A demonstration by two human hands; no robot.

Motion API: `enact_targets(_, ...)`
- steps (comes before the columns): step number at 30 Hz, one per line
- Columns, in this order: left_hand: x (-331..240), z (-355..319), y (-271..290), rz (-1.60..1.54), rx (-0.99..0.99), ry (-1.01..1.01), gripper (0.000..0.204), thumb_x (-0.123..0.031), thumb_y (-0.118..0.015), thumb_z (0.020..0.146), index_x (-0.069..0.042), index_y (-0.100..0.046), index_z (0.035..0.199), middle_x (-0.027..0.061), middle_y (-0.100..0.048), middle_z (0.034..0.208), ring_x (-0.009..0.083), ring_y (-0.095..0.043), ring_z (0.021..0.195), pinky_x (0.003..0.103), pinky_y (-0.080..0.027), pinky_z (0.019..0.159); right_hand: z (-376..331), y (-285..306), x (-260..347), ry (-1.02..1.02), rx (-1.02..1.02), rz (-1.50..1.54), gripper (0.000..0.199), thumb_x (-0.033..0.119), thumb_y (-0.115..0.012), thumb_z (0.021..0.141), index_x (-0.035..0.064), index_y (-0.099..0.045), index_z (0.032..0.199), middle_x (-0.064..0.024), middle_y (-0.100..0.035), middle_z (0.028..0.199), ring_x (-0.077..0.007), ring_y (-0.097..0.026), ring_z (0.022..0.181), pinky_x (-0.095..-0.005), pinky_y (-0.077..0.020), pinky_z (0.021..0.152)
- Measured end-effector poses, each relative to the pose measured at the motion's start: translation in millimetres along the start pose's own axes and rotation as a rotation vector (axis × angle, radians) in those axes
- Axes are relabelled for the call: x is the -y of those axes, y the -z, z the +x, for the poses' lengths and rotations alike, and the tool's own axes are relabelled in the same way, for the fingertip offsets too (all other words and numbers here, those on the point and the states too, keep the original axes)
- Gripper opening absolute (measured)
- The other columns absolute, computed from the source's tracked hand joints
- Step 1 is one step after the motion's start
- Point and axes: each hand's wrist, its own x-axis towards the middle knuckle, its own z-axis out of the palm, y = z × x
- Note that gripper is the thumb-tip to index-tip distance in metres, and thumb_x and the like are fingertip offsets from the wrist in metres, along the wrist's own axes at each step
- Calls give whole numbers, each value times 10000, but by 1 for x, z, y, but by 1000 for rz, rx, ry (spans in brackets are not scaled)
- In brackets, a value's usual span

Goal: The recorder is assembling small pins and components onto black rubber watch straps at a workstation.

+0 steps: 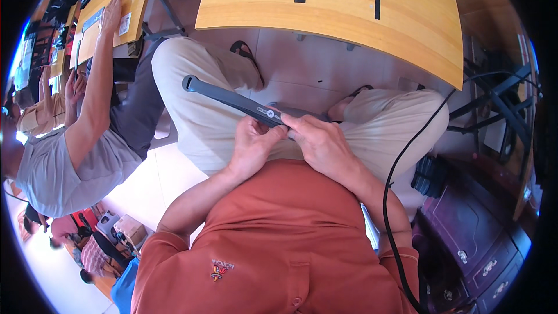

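A long, dark grey flat strap-like piece (229, 100) with a rounded, slotted end sticks out to the far left from my hands, above my lap. A small round pale emblem is on it near my fingers. My left hand (254, 142) is closed on its near end, the thumb pressed along it. Right beside it, my right hand (317, 139) grips the same end with bent fingers. The two hands nearly touch, and they hide that end of the piece.
A wooden table (343, 0) bearing two short black strips stands ahead. At left a co-worker (81, 157) reaches over another wooden table (136, 11). A black cable (388, 197) hangs along my right side. A dark red drawer cabinet (471, 238) stands at right.
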Motion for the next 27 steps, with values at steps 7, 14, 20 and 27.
enact_targets(7, 5, -1, 4, 116, 65, 27, 164, 20, -650, 925, -9, -594, 1077, 11, -636, 959, 86, -603, 870, 249, -506, 789, 8, 30, -5, 89, 130, -144, 259, 17, -646, 873, 56, -729, 1115, -147, -710, 884, -336, -690, 733, -418, -538, 632)
enact_targets(14, -10, 3, 10, 382, 279, 173, 211, 25, -656, 923, -11, -581, 1117, -13, -598, 941, 53, -556, 859, 223, -467, 740, 19, 51, -20, 91, 358, -18, 193, 24, -655, 866, 55, -754, 1029, -146, -720, 880, -338, -697, 783, -404, -541, 680)
enact_targets(20, -32, 11, 3, 246, 338, 229, 233, 11, -655, 909, 6, -603, 1136, 10, -625, 938, 78, -571, 859, 258, -484, 757, 24, 56, -26, -52, 403, 255, 203, 84, -661, 897, 34, -739, 1078, -182, -729, 963, -330, -712, 881, -389, -544, 771)
enact_targets(27, -45, 13, 11, 121, 421, 361, 274, 40, -639, 908, 17, -593, 1177, 28, -631, 946, 100, -599, 847, 266, -510, 758, 30, 59, -27, -92, 490, 522, 205, 77, -668, 919, -22, -713, 1093, -151, -750, 936, -183, -701, 839, -323, -533, 783)
